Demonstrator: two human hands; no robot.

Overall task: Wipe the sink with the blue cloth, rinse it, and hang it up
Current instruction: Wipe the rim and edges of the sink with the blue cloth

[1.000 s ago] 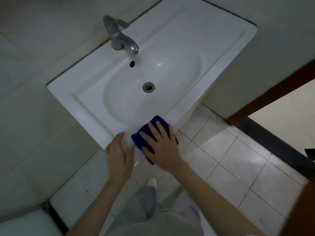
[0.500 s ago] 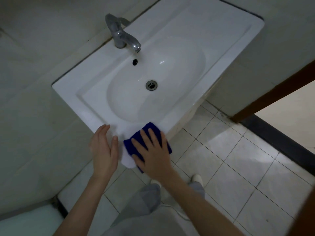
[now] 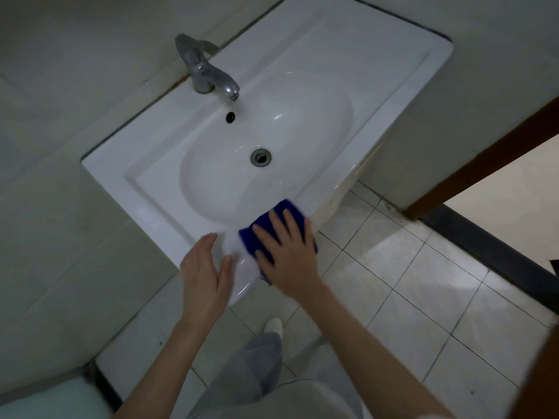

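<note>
The blue cloth (image 3: 247, 239) was pressed on the front rim of the white sink (image 3: 145, 189) by the right hand (image 3: 287, 255), which was laid flat on it with the fingers spread and nearly straight. The left hand (image 3: 205, 273) was seen open just beside it, with nothing held; whether it touched the rim could not be told. The faucet (image 3: 205, 74) was placed at the far side.
</note>
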